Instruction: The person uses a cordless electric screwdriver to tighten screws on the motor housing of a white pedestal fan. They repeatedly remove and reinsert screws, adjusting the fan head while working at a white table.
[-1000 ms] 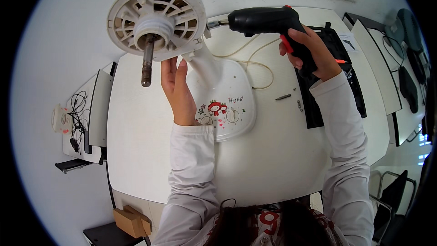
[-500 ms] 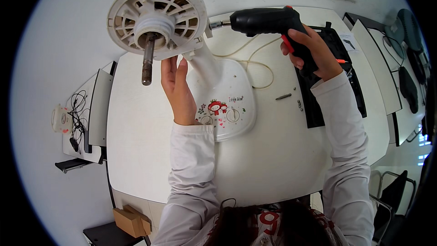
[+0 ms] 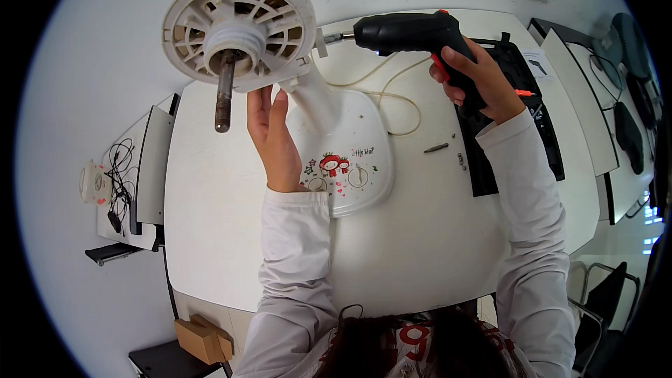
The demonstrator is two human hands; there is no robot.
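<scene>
A white electric fan (image 3: 322,108) stands on the table without its blades or grille. Its round vented motor housing (image 3: 189,42) faces me, a bare metal shaft (image 3: 223,98) sticking out of the centre. My left hand (image 3: 274,143) supports the housing from below, thumb and fingers round its underside; the fingertips are partly hidden. In my right hand (image 3: 483,77) is a black cordless screwdriver (image 3: 406,33) with a red trigger, held level and pointing left. Its metal bit (image 3: 339,37) meets the right side of the fan's neck, beside a small white tab.
An open black tool case (image 3: 483,182) lies right of the fan. Between them on the table are a loose bit (image 3: 436,148) and several small screws (image 3: 461,161). The fan's pale cord (image 3: 418,115) loops behind the base. Side desks hold tangled black cables (image 3: 122,175) and dark fan parts.
The fan's motor housing has shifted slightly left, and its shaft with it. A small light now shows under the screwdriver's nose. Both hands stay almost in place.
</scene>
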